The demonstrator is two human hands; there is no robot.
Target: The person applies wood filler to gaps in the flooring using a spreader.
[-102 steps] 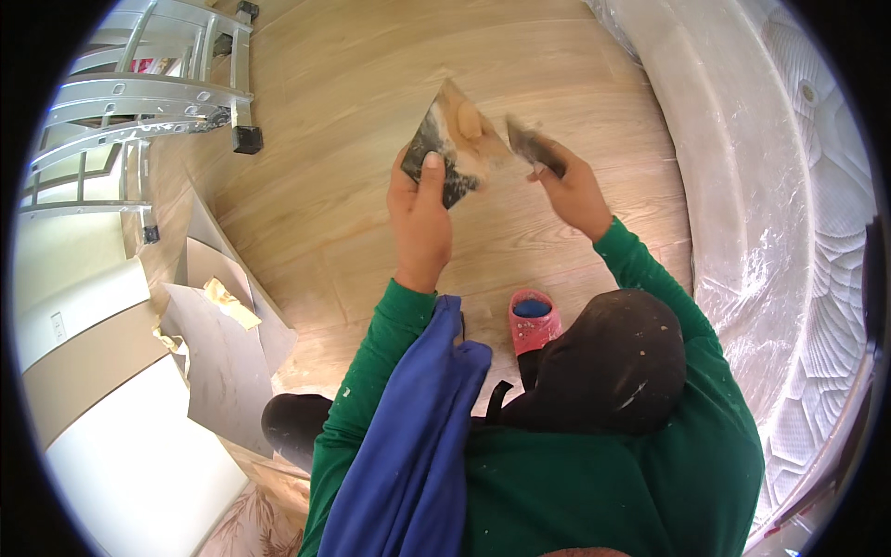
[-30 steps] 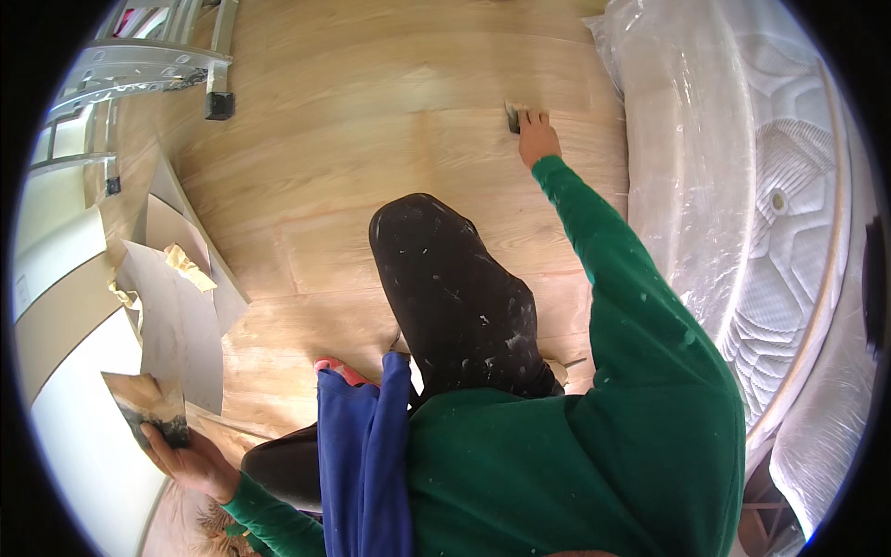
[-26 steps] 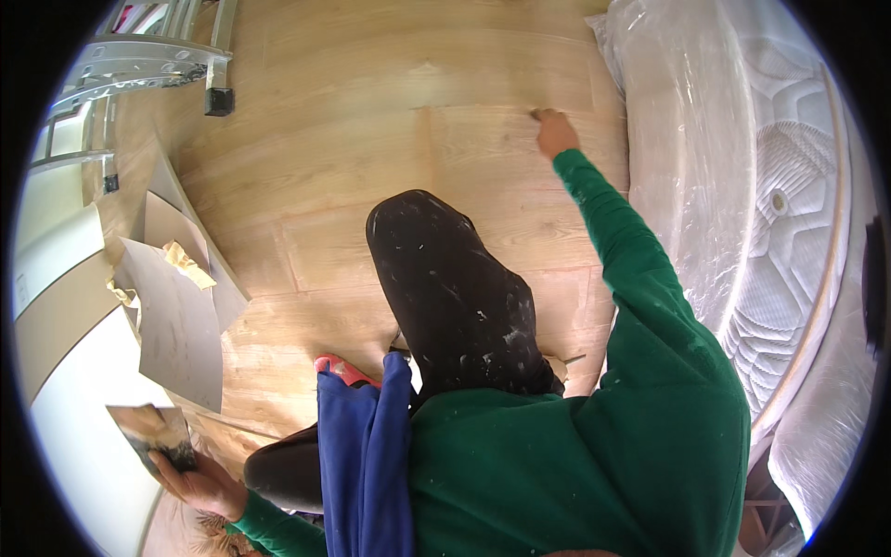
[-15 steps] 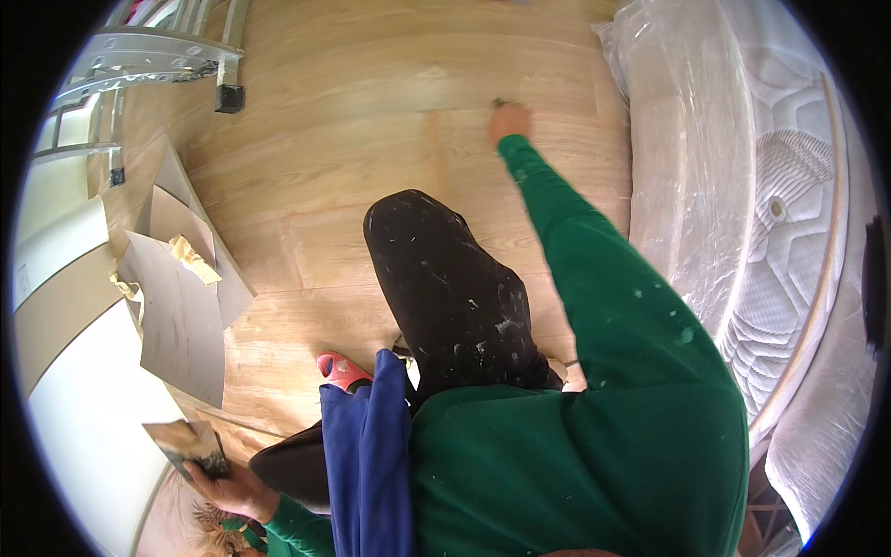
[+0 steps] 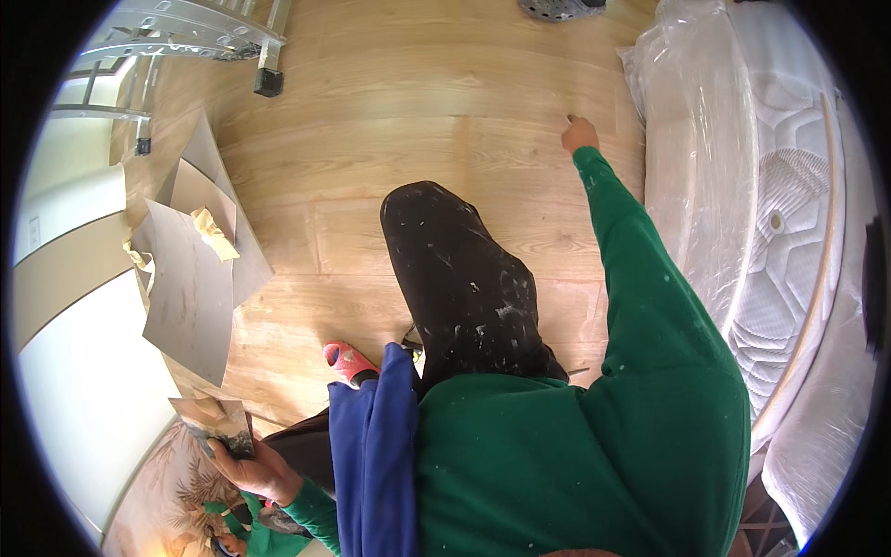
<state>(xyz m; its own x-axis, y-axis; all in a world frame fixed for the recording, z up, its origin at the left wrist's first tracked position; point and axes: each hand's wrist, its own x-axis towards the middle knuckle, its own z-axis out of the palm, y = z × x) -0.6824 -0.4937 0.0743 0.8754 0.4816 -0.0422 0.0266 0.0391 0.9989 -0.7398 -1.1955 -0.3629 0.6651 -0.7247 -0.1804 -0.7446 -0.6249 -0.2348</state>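
Observation:
My left hand (image 5: 258, 472) grips a thin rectangular plate (image 5: 215, 422), smeared tan and dark, low at the left. Far out at the right, my right hand (image 5: 580, 135) reaches down to the wood-look floor (image 5: 390, 111). Its fingers are closed, and a small dark tip shows at them; what it belongs to is too small to make out. A thin seam and faint pale smears mark the boards between that hand and my bent knee (image 5: 455, 260). Over my left thigh hangs a blue cloth (image 5: 374, 446).
Plastic-wrapped mattresses (image 5: 696, 176) line the right side. At the upper left stands a metal ladder (image 5: 200, 37). Loose grey panels (image 5: 190, 288) with yellowed tape lean at the left. Another person's grey clog (image 5: 561, 8) is at the top edge; a red sandal (image 5: 345, 358) is beside the cloth.
My right hand has moved right across the floor, slightly nearer. My left hand and the plate have shifted a little right and up. A grey clog has come into view at the top.

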